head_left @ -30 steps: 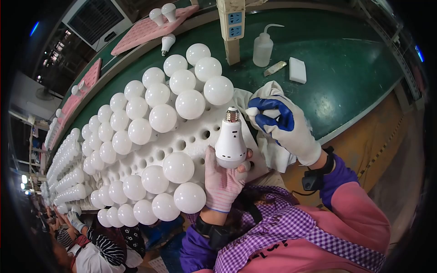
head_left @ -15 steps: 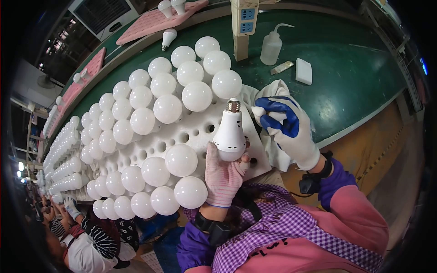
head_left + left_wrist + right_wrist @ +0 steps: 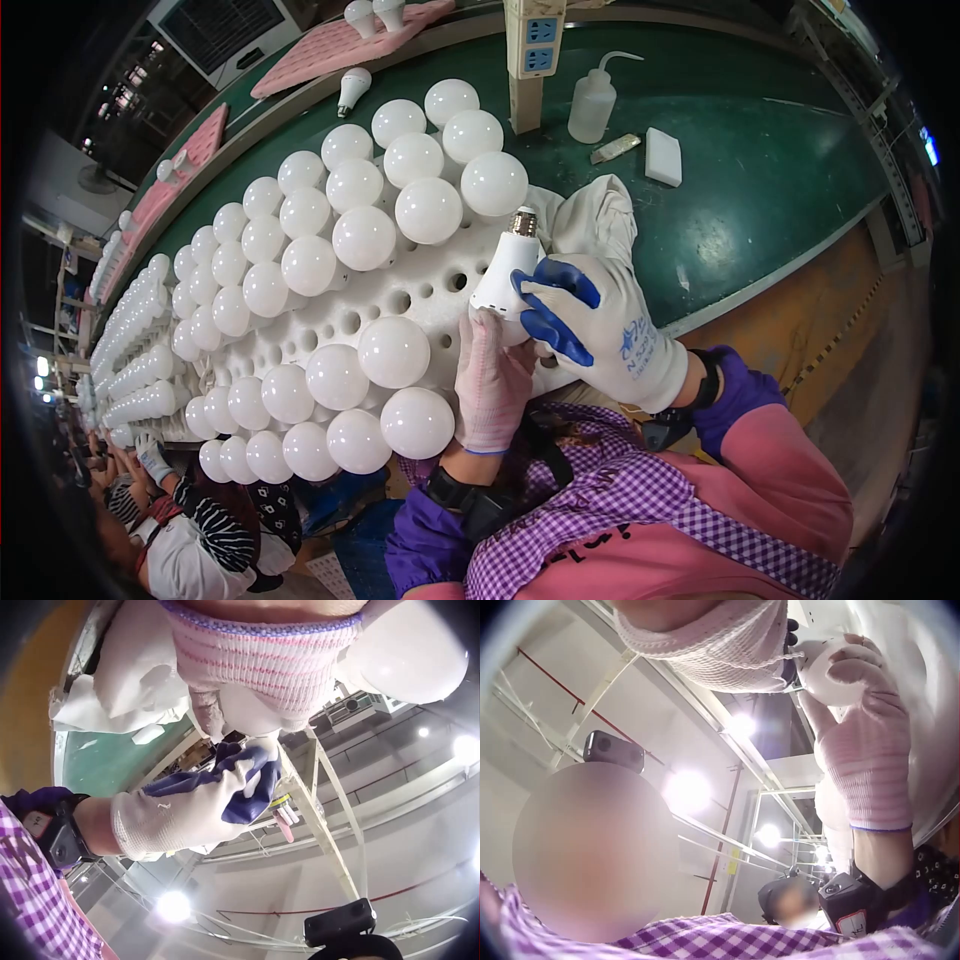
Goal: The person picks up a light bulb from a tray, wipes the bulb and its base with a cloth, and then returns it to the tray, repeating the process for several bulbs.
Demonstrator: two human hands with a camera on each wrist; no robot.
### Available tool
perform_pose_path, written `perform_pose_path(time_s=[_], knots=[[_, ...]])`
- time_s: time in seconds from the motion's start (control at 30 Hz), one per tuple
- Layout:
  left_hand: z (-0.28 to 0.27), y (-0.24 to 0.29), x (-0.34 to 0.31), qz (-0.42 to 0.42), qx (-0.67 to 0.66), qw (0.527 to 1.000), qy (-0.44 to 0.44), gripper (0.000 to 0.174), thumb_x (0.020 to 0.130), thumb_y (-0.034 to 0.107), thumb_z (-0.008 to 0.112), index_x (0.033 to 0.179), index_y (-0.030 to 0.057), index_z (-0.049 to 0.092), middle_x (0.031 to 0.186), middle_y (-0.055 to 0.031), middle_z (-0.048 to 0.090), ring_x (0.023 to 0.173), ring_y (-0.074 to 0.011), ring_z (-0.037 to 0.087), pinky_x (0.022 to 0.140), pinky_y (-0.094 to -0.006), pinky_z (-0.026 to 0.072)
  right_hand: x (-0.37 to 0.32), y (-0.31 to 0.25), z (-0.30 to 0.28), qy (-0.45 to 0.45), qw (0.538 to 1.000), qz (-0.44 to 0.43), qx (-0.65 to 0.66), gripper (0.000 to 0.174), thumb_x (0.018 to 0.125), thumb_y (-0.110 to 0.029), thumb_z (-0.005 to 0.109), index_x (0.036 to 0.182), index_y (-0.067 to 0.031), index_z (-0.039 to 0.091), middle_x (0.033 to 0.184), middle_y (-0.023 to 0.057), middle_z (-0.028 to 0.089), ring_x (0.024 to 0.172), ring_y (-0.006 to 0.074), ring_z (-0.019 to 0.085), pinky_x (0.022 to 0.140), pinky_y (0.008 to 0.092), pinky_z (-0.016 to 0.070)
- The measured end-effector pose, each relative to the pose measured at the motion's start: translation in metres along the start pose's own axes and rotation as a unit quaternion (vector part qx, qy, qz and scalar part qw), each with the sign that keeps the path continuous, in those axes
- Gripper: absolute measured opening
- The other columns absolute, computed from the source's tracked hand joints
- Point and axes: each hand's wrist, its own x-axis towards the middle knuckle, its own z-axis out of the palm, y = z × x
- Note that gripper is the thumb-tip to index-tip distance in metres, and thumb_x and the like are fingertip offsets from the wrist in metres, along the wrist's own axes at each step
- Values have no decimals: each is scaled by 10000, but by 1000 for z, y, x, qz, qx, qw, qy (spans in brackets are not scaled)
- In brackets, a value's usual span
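Observation:
My left hand [image 3: 492, 385], in a pink-striped glove, grips an LED light bulb [image 3: 497, 275] by its round end, with the metal screw base pointing up. Against the bulb's white body lie the curled blue-coated fingers of my right hand [image 3: 610, 330]. A small white wad [image 3: 253, 784] shows between those fingers in the left wrist view. From the right wrist view, the left fingers wrap the white dome [image 3: 832, 675]. Under both hands is the end of a white foam tray [image 3: 440, 318], where several rows of bulbs stand globe-up in holes.
A crumpled pale cloth [image 3: 600, 210] lies beyond my right hand. On the green table [image 3: 740, 220] are a squeeze bottle [image 3: 592, 105], a white block [image 3: 663, 157] and a socket post [image 3: 527, 105]. Behind the tray lies a loose bulb [image 3: 353, 88]; other people sit at lower left.
My right hand has moved left from beside the bulb onto its body, turning its back to the head camera. The bulb now tilts slightly right; the left hand keeps holding it.

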Motion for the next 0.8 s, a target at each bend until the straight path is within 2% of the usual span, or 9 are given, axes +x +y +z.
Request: perform_pose_path(time_s=[0.17,0.3,0.43,0.5,0.53,0.57,0.67,0.77,0.8], knots=[[-1,0,2,5,-8,1000,18,373,964,408,519,1189,111,507,1097,-22,599,919,-122,578,764,-273,452,-3,-4,-12,-96,995,-19,-25,413,718,-134,684,1125,-105,616,1076,97,541,919,266,536,813,404,427],[8,-3,-1,6,4,999,31,393,961,423,521,1187,102,510,1065,-34,606,772,-110,577,661,-229,442,1,0,-3,-42,999,-2,-10,418,711,-134,680,1123,-104,616,1082,98,540,928,262,535,824,403,423],[-1,-1,1,-2,-8,999,34,438,961,450,502,1223,99,494,1055,-50,605,753,-140,598,654,-242,483,6,-2,-6,-32,996,-50,-62,406,703,-141,683,1104,-111,624,1084,109,544,960,266,548,814,394,449],[3,3,0,-13,-67,998,0,494,962,471,477,1260,76,467,1053,-80,605,777,-189,618,669,-278,535,3,3,-25,-90,994,-29,55,409,683,-124,696,1085,-85,629,1036,132,560,922,295,574,773,392,468],[-10,1,3,-35,-143,988,-43,563,963,507,436,1285,45,438,1071,-140,595,811,-235,632,660,-313,570,10,6,-34,-58,991,5,117,381,676,-90,693,1051,-60,636,1004,128,581,885,324,595,768,400,476],[-14,2,2,-32,-146,988,-42,563,963,507,436,1285,45,438,1071,-140,595,811,-235,632,660,-313,570,9,12,-31,-15,980,93,173,358,672,-55,681,1027,-41,638,988,119,596,889,333,600,778,398,479],[-16,4,-1,-92,-203,969,-105,655,941,548,451,1318,14,406,1130,-210,540,745,-244,577,596,-294,511,19,36,-12,22,989,91,119,326,707,-55,668,1030,-35,629,969,149,595,890,326,605,747,384,487],[-10,6,-6,-114,-235,945,-198,721,919,593,450,1343,13,385,1134,-227,519,723,-238,562,555,-277,476,23,39,14,-20,984,64,167,356,726,-101,685,1068,-40,606,1018,146,581,891,327,609,752,365,497],[-8,7,-9,-117,-234,943,-206,760,904,615,450,1354,9,371,1138,-235,504,718,-237,555,539,-271,464,26,34,20,-97,988,76,98,431,738,-154,681,1147,-69,578,1111,152,556,981,337,585,833,393,480]])
